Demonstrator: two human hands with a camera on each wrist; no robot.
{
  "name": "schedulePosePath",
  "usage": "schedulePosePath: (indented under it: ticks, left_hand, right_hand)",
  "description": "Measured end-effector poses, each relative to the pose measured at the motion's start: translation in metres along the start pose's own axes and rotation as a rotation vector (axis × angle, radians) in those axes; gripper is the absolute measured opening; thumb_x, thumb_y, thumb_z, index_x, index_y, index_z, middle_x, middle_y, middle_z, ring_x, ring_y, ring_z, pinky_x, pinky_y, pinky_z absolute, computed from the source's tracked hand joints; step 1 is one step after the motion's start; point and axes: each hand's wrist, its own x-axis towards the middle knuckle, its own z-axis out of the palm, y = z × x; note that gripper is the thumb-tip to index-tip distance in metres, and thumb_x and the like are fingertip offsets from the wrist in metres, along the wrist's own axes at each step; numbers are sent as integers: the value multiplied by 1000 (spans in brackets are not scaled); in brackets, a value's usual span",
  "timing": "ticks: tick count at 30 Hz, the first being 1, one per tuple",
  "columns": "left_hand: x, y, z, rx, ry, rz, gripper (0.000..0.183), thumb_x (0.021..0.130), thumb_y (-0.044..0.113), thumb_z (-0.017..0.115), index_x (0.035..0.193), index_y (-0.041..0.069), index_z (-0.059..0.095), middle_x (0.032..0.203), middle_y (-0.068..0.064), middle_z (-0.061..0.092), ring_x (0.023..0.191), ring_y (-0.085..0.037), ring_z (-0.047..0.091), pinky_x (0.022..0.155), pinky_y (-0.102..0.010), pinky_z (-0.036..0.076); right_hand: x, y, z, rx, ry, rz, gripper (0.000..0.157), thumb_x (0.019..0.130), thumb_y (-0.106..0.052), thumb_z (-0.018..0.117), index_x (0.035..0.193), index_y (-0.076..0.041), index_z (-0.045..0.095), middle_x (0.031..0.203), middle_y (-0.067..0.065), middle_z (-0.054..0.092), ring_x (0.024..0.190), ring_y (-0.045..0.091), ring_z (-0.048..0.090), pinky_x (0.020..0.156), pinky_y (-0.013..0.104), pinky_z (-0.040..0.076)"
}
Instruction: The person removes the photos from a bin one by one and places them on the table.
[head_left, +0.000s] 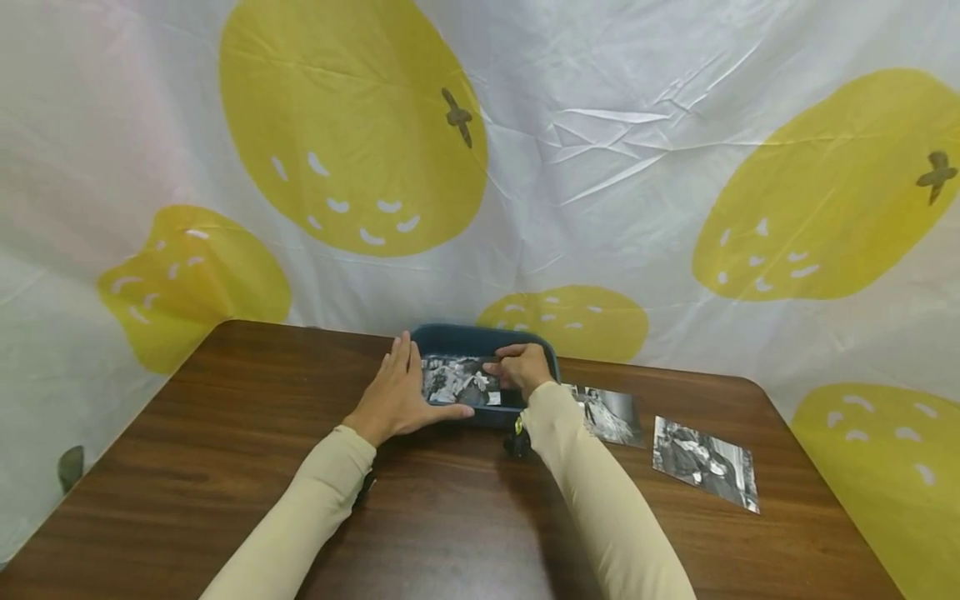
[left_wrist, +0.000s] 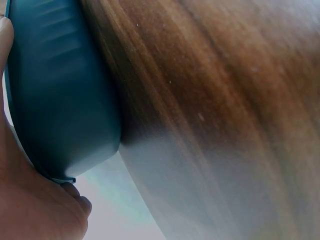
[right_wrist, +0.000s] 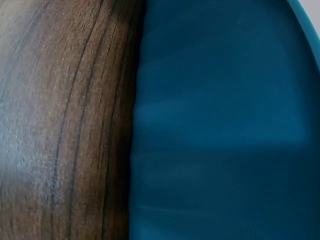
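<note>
A blue plastic bin stands near the table's back edge, with a black-and-white photo inside it. My left hand rests on the bin's left end, fingers straight along the side and thumb stretched over the front rim. In the left wrist view that hand lies against the bin's rim. Reaching into the bin's right part, my right hand pinches the photo's right edge between thumb and curled fingers. The right wrist view has only the bin's outer wall and the wood; the fingers are hidden there.
To the right of the bin, a black-and-white photo lies partly behind the right sleeve. Another photo lies farther right on the brown wooden table. A white cloth with yellow fruit prints hangs right behind the table.
</note>
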Motion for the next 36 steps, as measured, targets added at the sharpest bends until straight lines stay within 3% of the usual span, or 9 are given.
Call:
schedulePosePath:
  ticks: [10,17,27,36]
  left_hand:
    - [0,1,0,17,-2,5,140,72,87,62,156,-13,13,165,-29,-1,153,-40,0,124,-51,14]
    - [1,0,1,32,8,22,139,73,86,64,154,-15,16,164,-31,2,153,-43,4,123,-52,14]
    - [1,-1,1,18,14,24,138,72,86,64,155,-14,17,165,-29,1,153,-42,3,124,-51,11]
    - [1,-1,2,22,16,26,139,72,87,63,155,-13,17,165,-30,2,154,-41,2,124,-51,9]
  right_hand:
    - [0,-4,-6,-66,29,2,17,83,3,80,99,7,77,90,12,76,63,9,62,52,21,55]
    - [-3,-17,-24,-69,6,-34,18,88,2,73,104,11,74,87,8,69,68,10,60,57,23,57]
    - [-18,-43,-84,-84,-7,-61,27,92,-3,71,115,10,70,90,6,66,62,8,58,60,22,57]
    - [-41,-32,-147,-92,-68,-36,26,93,-3,71,115,11,67,83,0,62,60,5,55,57,21,55]
